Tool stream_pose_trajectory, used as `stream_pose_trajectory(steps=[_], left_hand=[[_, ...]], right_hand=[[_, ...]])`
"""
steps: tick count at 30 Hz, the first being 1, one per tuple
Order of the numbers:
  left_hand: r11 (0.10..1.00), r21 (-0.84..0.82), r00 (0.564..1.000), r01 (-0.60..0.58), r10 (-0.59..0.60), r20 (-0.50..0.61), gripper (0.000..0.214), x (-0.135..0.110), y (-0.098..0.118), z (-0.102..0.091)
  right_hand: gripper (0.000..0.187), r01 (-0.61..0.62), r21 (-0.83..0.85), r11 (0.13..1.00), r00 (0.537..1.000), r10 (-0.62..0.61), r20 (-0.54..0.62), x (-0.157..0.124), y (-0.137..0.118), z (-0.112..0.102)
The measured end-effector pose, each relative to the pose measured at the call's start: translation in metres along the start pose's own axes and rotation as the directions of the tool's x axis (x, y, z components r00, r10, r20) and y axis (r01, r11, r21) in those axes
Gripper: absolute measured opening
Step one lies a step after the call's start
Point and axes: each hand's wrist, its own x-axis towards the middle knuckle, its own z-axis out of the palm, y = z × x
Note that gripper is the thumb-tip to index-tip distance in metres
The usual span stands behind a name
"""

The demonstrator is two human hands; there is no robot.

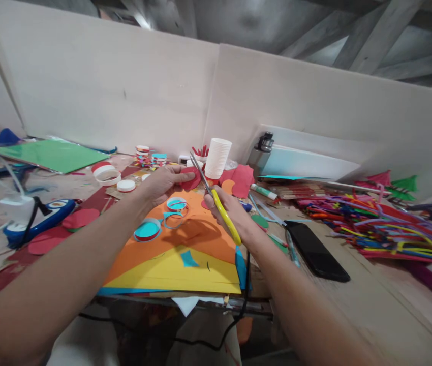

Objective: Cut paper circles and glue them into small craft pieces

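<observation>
My left hand (163,184) pinches a piece of red paper (190,179) between thumb and fingers, above the table's middle. In my right hand (228,207) is a pair of scissors with yellow handles (220,208), held upright at a tilt. The blades point up and left and lie close beside the red paper; whether they touch it I cannot tell. Under both hands lie orange paper (208,231) and yellow paper (170,277). Two short rings with blue inside, one of them a red-rimmed ring (147,230), stand on the orange sheet.
A stack of white paper cups (218,157) stands behind my hands. To the right are a black phone (317,250), a glue stick (264,192) and a pile of pipe cleaners (383,223). At the left lie a blue glue gun (40,221) and a green sheet (58,154).
</observation>
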Motion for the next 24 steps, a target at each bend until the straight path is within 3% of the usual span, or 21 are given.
stream_pose_trajectory(steps=[6, 15, 24], left_hand=[[1.0, -0.003, 1.0, -0.003, 0.003, 0.021, 0.024, 0.0022, -0.0012, -0.0027], [1.0, -0.004, 0.999, 0.004, -0.004, 0.044, 0.028, 0.0037, -0.0019, -0.0044], [1.0, -0.023, 0.998, 0.0, 0.001, 0.065, 0.026, 0.0039, -0.0035, -0.0061]], right_hand=[[0.029, -0.012, -0.053, 0.999, 1.0, 0.012, 0.0, -0.0003, -0.0054, -0.0021], [0.028, 0.06, -0.094, 0.994, 0.998, -0.063, -0.029, 0.0011, -0.0008, -0.0006], [0.035, 0.016, 0.022, 1.0, 1.0, -0.016, -0.009, 0.0, -0.0017, 0.0018]])
